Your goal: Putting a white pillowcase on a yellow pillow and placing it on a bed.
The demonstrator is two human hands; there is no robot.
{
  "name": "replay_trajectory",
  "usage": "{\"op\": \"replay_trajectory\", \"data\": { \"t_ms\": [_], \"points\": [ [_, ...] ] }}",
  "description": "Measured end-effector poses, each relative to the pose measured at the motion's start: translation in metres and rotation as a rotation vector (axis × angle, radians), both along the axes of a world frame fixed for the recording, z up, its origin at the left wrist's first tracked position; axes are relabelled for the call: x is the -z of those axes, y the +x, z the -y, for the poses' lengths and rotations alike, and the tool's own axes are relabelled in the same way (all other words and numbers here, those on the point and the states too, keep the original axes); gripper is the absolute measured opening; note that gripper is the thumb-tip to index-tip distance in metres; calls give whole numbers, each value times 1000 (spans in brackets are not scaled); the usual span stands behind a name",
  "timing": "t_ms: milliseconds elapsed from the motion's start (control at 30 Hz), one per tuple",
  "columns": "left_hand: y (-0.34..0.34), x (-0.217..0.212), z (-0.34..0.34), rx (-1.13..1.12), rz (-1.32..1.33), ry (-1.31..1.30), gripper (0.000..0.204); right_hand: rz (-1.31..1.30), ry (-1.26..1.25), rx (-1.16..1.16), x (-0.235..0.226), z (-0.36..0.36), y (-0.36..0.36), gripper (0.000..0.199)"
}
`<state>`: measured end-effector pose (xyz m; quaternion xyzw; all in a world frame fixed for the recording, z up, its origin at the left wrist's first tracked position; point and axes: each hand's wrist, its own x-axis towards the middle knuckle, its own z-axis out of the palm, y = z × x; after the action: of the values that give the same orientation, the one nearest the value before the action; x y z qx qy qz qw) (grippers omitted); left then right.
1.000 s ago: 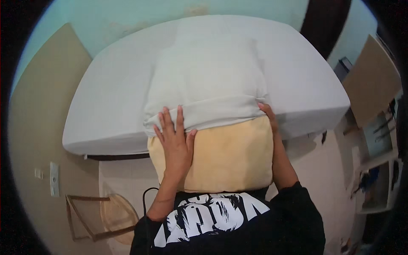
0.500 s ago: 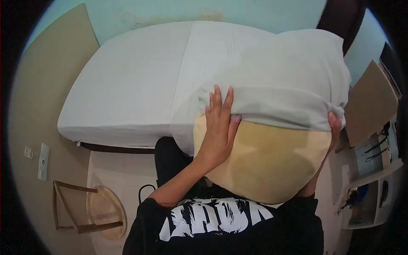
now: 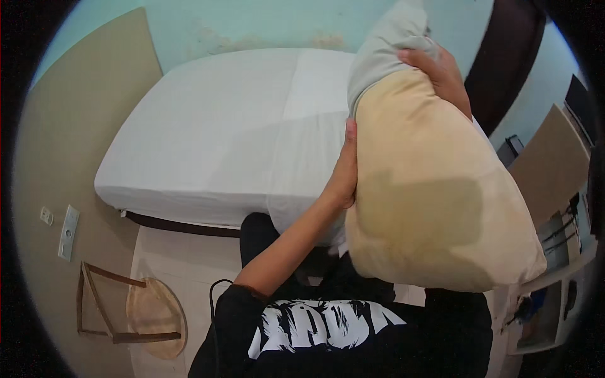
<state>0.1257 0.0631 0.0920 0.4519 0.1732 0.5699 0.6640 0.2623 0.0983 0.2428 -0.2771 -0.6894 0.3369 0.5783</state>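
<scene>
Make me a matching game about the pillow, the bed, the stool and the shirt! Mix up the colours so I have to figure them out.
Things:
1. pillow
2. bed
3. stool
4. shirt

Colours:
a. black with white print
b. yellowish
c. brown wood
d. white

Pairs: 1-b, 2-d, 3-c, 4-a

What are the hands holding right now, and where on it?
A yellowish foam pillow, half out of its grey pillowcase. The left hand presses its left edge; the right hand grips the top at the case's hem.
</scene>
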Motion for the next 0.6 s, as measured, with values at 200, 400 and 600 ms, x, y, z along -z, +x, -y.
{"op": "replay_trajectory", "data": {
  "t_ms": [200, 400, 600],
  "points": [
    [-36, 29, 17, -121, 39, -35, 66, 647, 256, 190, 40, -42, -118, 71],
    [-160, 163, 187, -318, -224, -246, 60, 775, 256, 105, 127, -24, -206, 84],
    [-223, 217, 219, -526, -476, -437, 54, 736, 51, -293, 163, 27, -220, 59]
  ]
}}
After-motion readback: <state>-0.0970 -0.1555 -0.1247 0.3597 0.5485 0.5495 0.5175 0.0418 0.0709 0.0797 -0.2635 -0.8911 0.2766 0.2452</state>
